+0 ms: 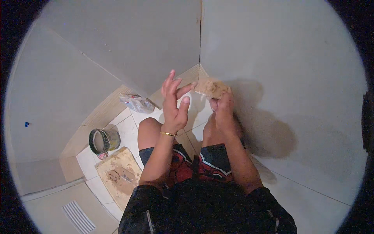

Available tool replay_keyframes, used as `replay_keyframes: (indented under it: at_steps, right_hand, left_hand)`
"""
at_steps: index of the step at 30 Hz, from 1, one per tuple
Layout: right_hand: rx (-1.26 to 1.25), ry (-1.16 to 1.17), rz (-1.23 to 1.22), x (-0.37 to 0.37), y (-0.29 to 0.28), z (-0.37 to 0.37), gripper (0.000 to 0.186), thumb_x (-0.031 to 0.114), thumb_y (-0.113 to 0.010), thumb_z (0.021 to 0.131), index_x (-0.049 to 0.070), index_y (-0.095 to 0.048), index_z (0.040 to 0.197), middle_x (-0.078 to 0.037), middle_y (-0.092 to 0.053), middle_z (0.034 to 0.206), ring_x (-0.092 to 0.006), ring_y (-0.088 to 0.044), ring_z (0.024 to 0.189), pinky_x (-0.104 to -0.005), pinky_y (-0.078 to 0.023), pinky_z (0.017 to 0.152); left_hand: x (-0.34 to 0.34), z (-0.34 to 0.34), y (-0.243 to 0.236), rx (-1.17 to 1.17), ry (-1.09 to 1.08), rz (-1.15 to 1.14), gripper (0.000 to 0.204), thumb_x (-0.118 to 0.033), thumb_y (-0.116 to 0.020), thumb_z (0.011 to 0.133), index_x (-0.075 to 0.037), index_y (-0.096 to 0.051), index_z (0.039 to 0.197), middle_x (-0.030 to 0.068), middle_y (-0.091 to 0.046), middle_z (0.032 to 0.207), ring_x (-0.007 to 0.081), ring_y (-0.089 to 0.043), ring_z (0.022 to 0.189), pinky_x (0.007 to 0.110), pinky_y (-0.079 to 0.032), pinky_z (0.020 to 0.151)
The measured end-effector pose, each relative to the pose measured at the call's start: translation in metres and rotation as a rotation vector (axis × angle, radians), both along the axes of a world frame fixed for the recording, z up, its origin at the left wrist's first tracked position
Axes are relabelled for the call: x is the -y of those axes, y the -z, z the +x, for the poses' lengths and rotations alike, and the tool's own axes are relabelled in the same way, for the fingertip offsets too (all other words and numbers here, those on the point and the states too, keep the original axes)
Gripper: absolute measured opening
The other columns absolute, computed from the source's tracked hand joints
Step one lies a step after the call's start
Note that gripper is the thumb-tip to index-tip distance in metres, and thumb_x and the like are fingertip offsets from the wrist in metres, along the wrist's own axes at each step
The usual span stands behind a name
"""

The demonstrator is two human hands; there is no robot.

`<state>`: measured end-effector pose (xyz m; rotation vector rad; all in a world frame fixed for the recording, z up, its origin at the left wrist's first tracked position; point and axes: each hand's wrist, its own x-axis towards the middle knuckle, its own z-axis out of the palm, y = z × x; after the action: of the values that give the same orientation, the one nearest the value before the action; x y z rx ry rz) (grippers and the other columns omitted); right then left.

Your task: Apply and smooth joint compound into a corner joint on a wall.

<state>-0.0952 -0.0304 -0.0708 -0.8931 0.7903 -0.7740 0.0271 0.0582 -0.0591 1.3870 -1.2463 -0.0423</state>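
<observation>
Head view: the right hand (223,109) grips a paste-heaped flat plate (212,89) near the wall corner (200,46); the left hand (173,111), spread wide, hangs just beside it. Leftward, the tiled floor (126,128) bears a plastic bag (138,104), bucket (112,140) and paste-smeared board (107,163).

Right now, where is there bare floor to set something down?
White tile lies bare between the bucket, plastic bag and left knee. It's crowded where the smeared board nears the bucket, and around the left hand and right hand, gripping a pasty piece.
</observation>
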Motion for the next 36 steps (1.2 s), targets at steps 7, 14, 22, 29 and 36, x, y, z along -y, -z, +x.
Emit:
replay_keyframes:
  at_steps: [7, 14, 22, 29, 36]
  right_hand:
    - [-0.623, 0.052, -0.583, 0.001, 0.006, 0.001, 0.058, 0.034, -0.037, 0.09, -0.007, -0.024, 0.13, -0.032, -0.037, 0.127, -0.0477, -0.041, 0.113, -0.0489, -0.036, 0.092]
    - [-0.873, -0.145, -1.057, -0.007, -0.005, -0.005, 0.04, 0.012, -0.034, 0.09, -0.011, -0.032, 0.123, -0.036, -0.027, 0.131, -0.0474, -0.032, 0.12, -0.0438, -0.028, 0.101]
    - [-0.748, 0.108, -1.174, 0.004, 0.04, -0.002, 0.035, 0.01, -0.047, 0.083, -0.008, -0.042, 0.112, -0.044, -0.03, 0.123, -0.0543, -0.046, 0.101, -0.0518, -0.039, 0.089]
    - [-0.603, 0.083, -0.87, 0.014, 0.042, -0.006, 0.043, 0.008, -0.04, 0.086, -0.008, -0.031, 0.125, -0.043, -0.02, 0.13, -0.0556, -0.032, 0.116, -0.0533, -0.03, 0.097]
    - [-0.619, -0.103, -0.571, 0.02, 0.054, -0.014, 0.042, 0.014, -0.032, 0.091, -0.01, -0.028, 0.125, -0.042, -0.018, 0.132, -0.0528, -0.031, 0.118, -0.0481, -0.03, 0.1]
  left_hand:
    - [0.008, -0.017, -0.016, -0.044, -0.031, 0.058, 0.05, -0.013, -0.05, 0.084, -0.002, -0.033, 0.129, 0.0204, -0.04, 0.132, 0.0322, -0.025, 0.131, 0.046, -0.013, 0.104]
    - [0.015, -0.031, -0.011, 0.217, -0.115, 0.133, 0.053, -0.009, -0.049, 0.082, -0.002, -0.032, 0.131, 0.0179, -0.047, 0.128, 0.033, -0.028, 0.127, 0.047, -0.016, 0.101]
    - [0.019, -0.031, 0.003, 0.134, -0.03, 0.298, 0.058, 0.0, -0.048, 0.077, -0.002, -0.032, 0.133, 0.0154, -0.057, 0.113, 0.0291, -0.034, 0.126, 0.041, -0.018, 0.105]
    - [0.033, -0.013, 0.004, -0.696, 0.233, 0.076, 0.06, 0.006, -0.045, 0.074, -0.004, -0.033, 0.131, 0.0151, -0.052, 0.114, 0.0249, -0.043, 0.115, 0.034, -0.028, 0.099]
    - [0.111, 0.034, -0.038, 0.267, -0.296, -0.037, 0.059, 0.0, -0.049, 0.071, -0.004, -0.037, 0.129, 0.013, -0.05, 0.119, 0.028, -0.042, 0.115, 0.038, -0.033, 0.097]
